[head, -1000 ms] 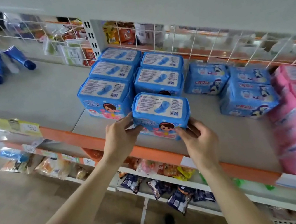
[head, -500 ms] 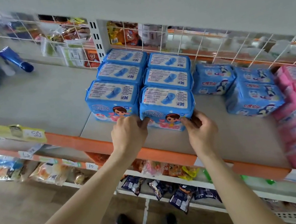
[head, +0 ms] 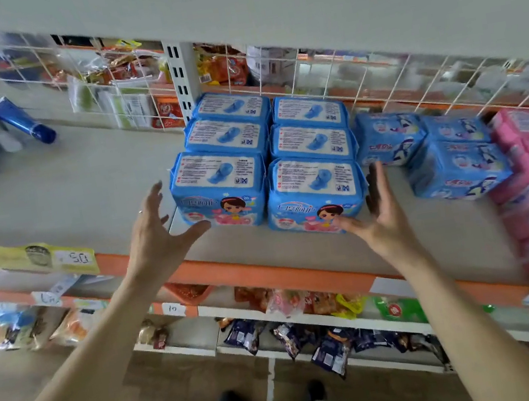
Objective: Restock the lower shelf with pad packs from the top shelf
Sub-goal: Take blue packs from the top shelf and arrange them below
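Judging the front pack (head: 315, 192) placed, you should be lifting your fingers straight off so the wrapper is not dragging out of line. Your right hand (head: 379, 220) is spreading its fingers and holding nothing, with its thumb at the front pack's lower face; whether it is touching, I cannot tell. Your left hand (head: 157, 234) is hanging open, fingers apart, left of the front pack. The front pack is sitting on the shelf (head: 48, 200).

yellow price tag (head: 75, 258): 50; white shelf tag (head: 172, 308): probably 10

- We stand in a shop: an orange-edged shelf (head: 268, 277) carries handwritten price tags (head: 75, 258).
- We see identical pad packs (head: 315, 189) in rows, snack packets (head: 328, 349) below.
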